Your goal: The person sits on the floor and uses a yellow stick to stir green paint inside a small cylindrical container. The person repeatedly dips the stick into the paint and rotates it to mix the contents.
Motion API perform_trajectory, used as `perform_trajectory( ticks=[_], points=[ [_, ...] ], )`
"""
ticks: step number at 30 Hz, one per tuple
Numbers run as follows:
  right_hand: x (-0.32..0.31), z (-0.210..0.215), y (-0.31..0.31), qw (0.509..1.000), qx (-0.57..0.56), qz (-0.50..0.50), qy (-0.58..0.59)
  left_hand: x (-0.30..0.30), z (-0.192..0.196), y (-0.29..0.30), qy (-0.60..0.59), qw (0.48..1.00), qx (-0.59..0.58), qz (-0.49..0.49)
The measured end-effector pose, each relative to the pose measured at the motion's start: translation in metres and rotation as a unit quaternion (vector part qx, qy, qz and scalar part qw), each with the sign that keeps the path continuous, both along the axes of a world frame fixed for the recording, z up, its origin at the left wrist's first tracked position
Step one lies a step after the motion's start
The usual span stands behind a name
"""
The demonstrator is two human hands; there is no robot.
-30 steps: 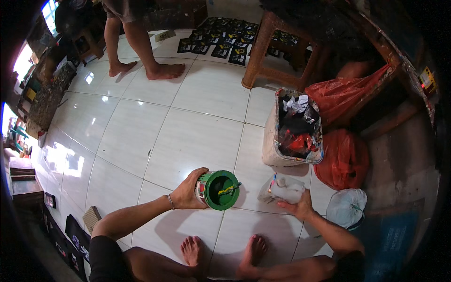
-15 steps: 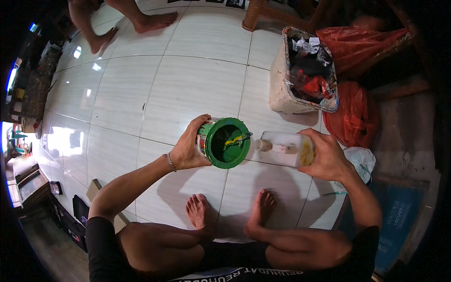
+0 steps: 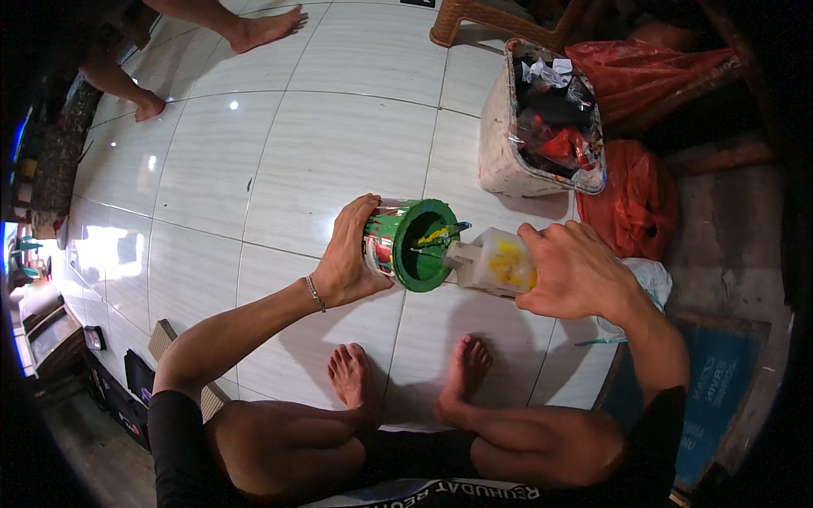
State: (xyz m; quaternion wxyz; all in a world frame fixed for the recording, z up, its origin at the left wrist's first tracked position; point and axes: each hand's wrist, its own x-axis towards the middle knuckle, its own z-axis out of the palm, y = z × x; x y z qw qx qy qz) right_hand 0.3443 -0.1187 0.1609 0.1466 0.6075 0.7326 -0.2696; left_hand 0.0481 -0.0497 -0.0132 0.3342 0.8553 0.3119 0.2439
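Observation:
My left hand (image 3: 345,258) is wrapped round the side of a paint can (image 3: 385,241), which it holds tilted with its mouth toward the right. Green paint coats the can's rim and inside. A stirring stick (image 3: 443,235) smeared with yellow and dark paint pokes out of the mouth. In my right hand (image 3: 576,269) is a translucent white plastic jerrycan (image 3: 500,262) with yellow stains near its base. It is tipped so that its neck lies at the lower right of the can's rim. Whether any liquid is flowing cannot be made out.
A paint-spattered bin (image 3: 500,140) full of rubbish stands ahead to the right, beside red plastic bags (image 3: 631,199). A white plastic bag (image 3: 648,288) and a blue framed panel (image 3: 711,381) lie at the right. Another person's foot (image 3: 267,30) is on the tiled floor at far left.
My right hand has turned and brought the jerrycan left and inward, its neck now at the can's mouth. My left hand has tilted the can further right. The other person's feet have shifted left.

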Motion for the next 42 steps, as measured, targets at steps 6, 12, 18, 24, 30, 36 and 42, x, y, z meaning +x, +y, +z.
perform_trajectory(
  ticks=[6,12,18,24,30,36,42],
  points=[
    [-0.003,0.002,0.004,1.0,0.012,0.015,-0.006,0.002,0.0,-0.002,-0.022,1.0,0.004,-0.006],
    [-0.008,0.009,0.016,0.997,-0.076,0.014,0.0,0.0,-0.006,-0.003,-0.016,1.0,0.016,-0.021],
    [0.001,-0.002,0.007,0.999,-0.001,0.036,0.036,0.0,-0.006,-0.003,-0.016,0.999,0.025,-0.028],
    [0.002,-0.002,0.007,0.998,-0.009,0.023,0.056,-0.001,-0.006,-0.002,-0.025,0.999,0.027,-0.027],
    [0.002,0.0,0.008,0.999,-0.032,0.011,0.037,-0.001,-0.003,-0.001,0.0,1.0,0.009,-0.016],
    [0.024,-0.024,-0.006,0.993,0.015,-0.039,0.108,-0.004,0.003,0.005,0.012,0.997,-0.08,0.004],
    [0.065,-0.096,-0.028,0.927,0.15,-0.107,0.327,-0.005,-0.006,0.007,0.038,0.999,0.0,-0.01]
  ],
)
